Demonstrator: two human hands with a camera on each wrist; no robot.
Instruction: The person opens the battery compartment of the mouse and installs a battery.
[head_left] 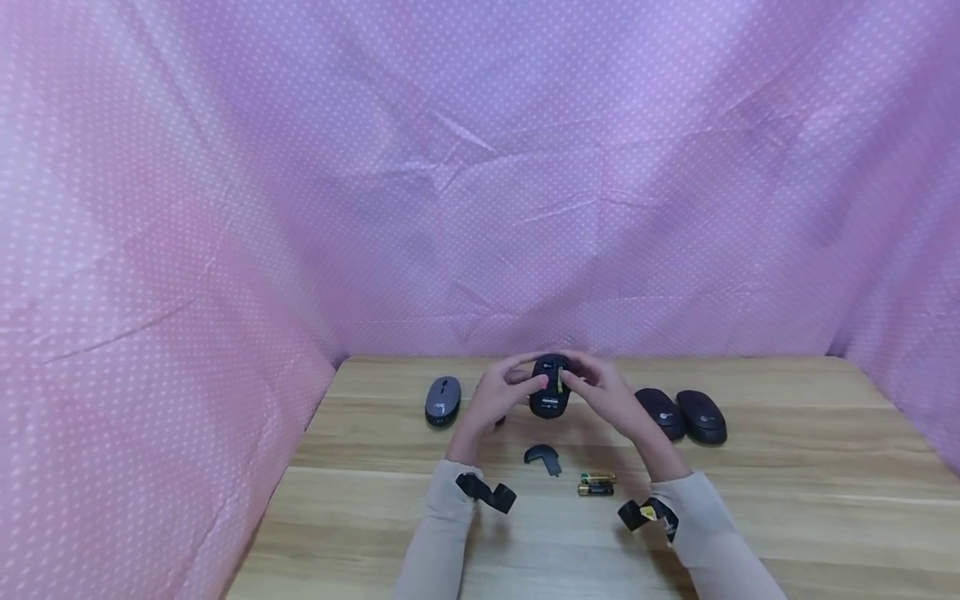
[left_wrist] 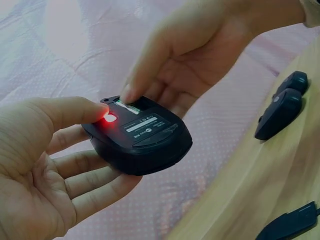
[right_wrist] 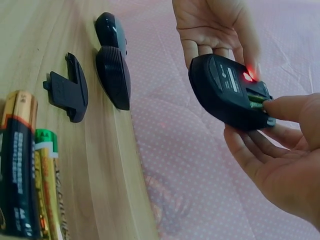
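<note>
A black computer mouse is held up off the table, its underside facing me, with a red light glowing there. My left hand grips one side, thumb beside the light and fingers beneath. From the other side my right hand holds the mouse too, its thumb pressing on a battery in the uncovered compartment. Below the hands, a black battery cover lies on the table. Two loose batteries, a green-ended one and a black-and-gold one, lie side by side to its right.
A grey mouse sits on the wooden table at left. Another dark mouse is mostly hidden by my left hand in the head view. Two black mice stand together at right. Pink dotted cloth hangs behind and at both sides.
</note>
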